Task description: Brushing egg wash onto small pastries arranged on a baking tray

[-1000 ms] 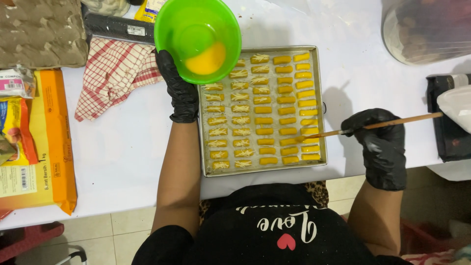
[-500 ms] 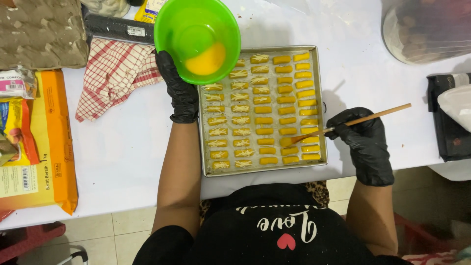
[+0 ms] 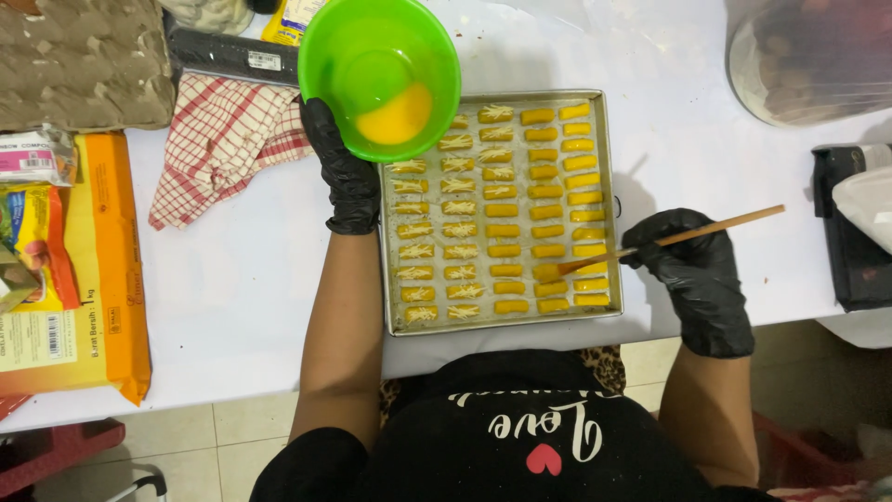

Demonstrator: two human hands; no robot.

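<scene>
A thin wooden-handled pastry brush (image 3: 664,242) lies slantwise across the right edge of a rectangular metal baking tray (image 3: 609,200), its bristle end touching a yellow glazed pastry stick (image 3: 550,271) in the row second from the right, near the tray's front. The right hand (image 3: 699,274), in a black glove, is closed around the middle of the handle, just outside the tray's right rim. Left of it the tray holds rows of small yellow pastry sticks; those on the left half carry shredded white topping. The left hand (image 3: 344,172), also black-gloved, grips the near side of a bright green plastic bowl (image 3: 379,74) with yellow beaten egg inside, held tilted over the tray's far left corner. Beyond that hand lies a red-and-white checked cloth (image 3: 223,139) on the white table (image 3: 232,297).
</scene>
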